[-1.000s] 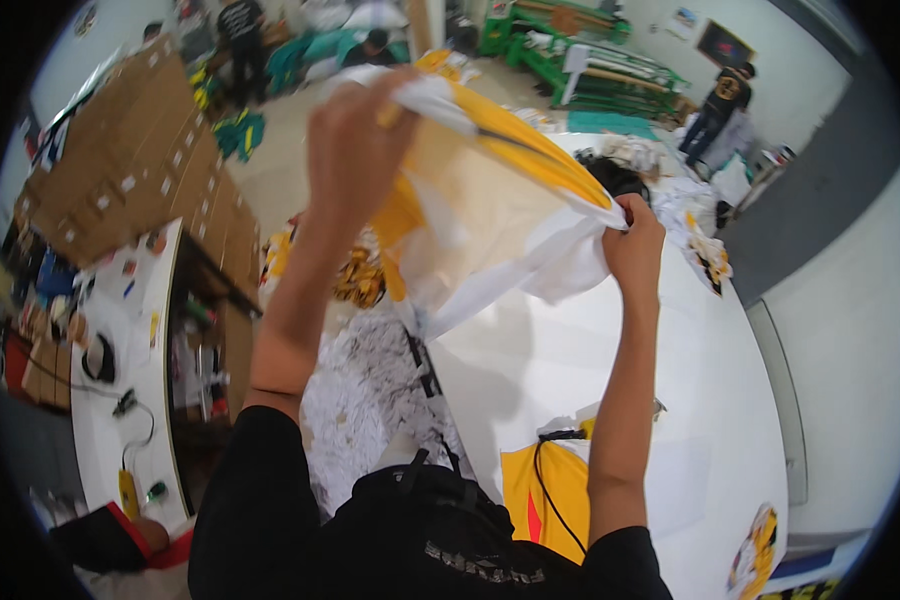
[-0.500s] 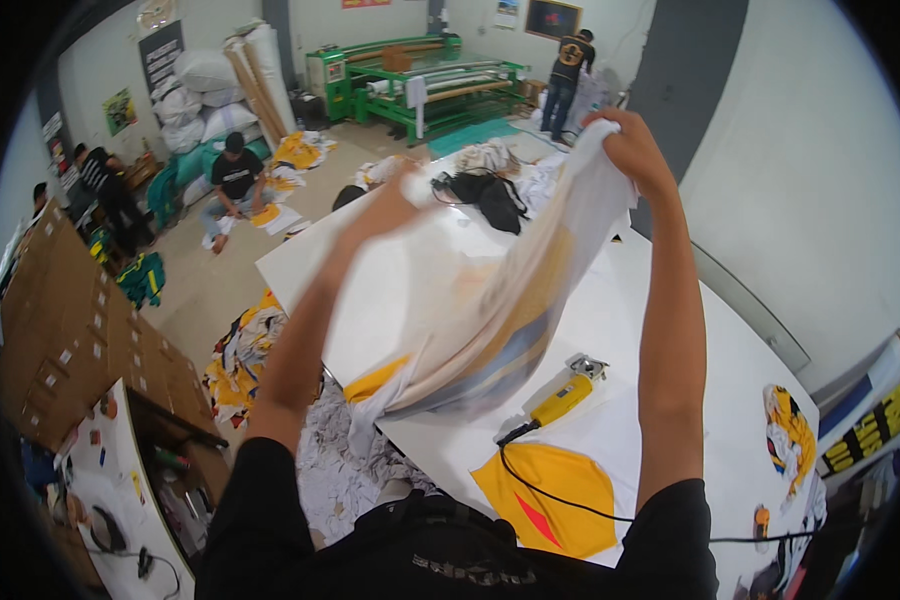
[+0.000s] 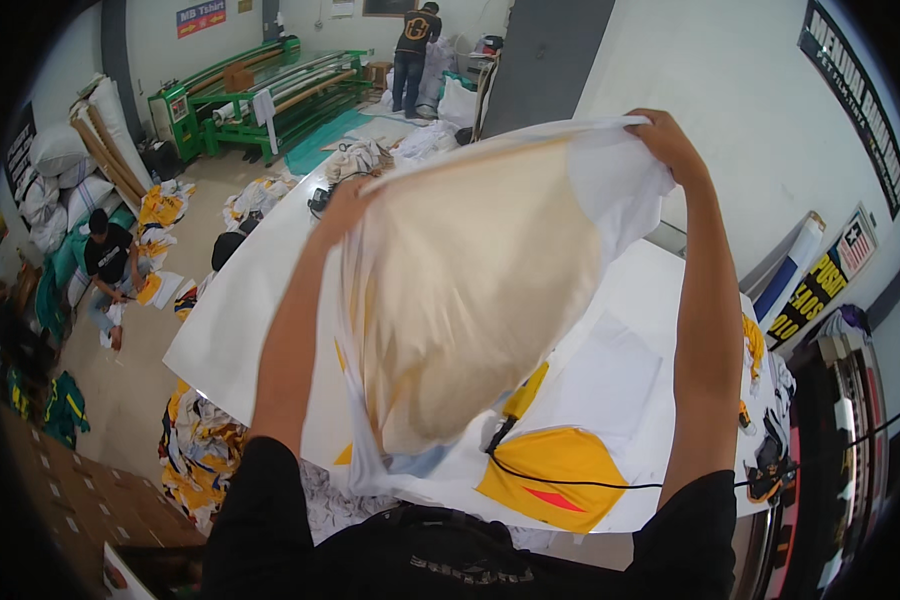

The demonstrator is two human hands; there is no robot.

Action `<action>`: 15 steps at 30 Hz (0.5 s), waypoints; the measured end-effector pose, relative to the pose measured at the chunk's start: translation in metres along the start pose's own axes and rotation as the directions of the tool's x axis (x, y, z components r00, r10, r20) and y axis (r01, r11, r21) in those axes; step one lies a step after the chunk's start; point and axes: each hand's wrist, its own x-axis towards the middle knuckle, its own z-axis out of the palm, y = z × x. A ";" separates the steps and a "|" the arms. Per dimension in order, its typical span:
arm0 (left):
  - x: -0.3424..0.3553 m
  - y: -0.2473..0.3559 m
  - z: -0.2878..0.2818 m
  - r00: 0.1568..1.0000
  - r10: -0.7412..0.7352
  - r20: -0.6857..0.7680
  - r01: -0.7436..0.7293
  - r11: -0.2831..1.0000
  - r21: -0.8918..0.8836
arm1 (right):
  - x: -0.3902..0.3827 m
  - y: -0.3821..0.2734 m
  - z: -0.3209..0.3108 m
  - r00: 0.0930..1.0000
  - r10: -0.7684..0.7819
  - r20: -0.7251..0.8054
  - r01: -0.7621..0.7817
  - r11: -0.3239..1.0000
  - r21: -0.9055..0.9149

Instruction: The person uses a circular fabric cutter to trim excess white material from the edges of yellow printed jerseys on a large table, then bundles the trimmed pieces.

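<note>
A large thin piece of white fabric [image 3: 470, 290], with a pale yellow area showing through, hangs spread above the table [image 3: 240, 330]. My left hand [image 3: 346, 212] is closed on its upper left edge, and my right hand [image 3: 668, 148] grips the upper right corner. The fabric's lower end sags towards me. Partly hidden behind it lies a yellow handheld electric cutter [image 3: 526, 393]; its head is out of sight. The cutter's black cable crosses a yellow fabric panel [image 3: 570, 455] with a red mark. White cloth [image 3: 605, 385] lies beside the cutter.
Heaped fabric scraps [image 3: 198, 450] cover the floor left of the table. Cloth bundles [image 3: 355, 160] lie at its far edge. A person [image 3: 110, 262] sits on the floor at left; another person [image 3: 410, 60] stands at the back near a green roller machine [image 3: 260, 100]. Banners lean at right.
The fabric has gone from a slanting, bunched strip to a wide spread sheet. My left hand, blurred before, now holds its upper left edge. The view has turned right.
</note>
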 end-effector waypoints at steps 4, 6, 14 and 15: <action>0.135 0.012 -0.086 0.915 0.393 -0.086 -0.357 0.892 0.279 | 0.051 0.010 -0.008 0.915 -0.302 -0.269 0.246 0.943 -0.223; 0.159 0.054 -0.125 0.852 0.499 -0.158 -0.440 0.847 0.299 | 0.060 -0.005 -0.014 0.845 -0.381 -0.376 0.294 0.917 -0.268; 0.088 0.133 -0.243 0.836 0.531 -0.136 -0.488 0.834 0.257 | -0.059 -0.129 -0.019 0.841 -0.372 -0.392 0.337 0.928 -0.159; 0.068 0.124 -0.251 0.841 0.523 -0.141 -0.473 0.835 0.280 | -0.081 -0.130 -0.013 0.841 -0.393 -0.372 0.349 0.919 -0.184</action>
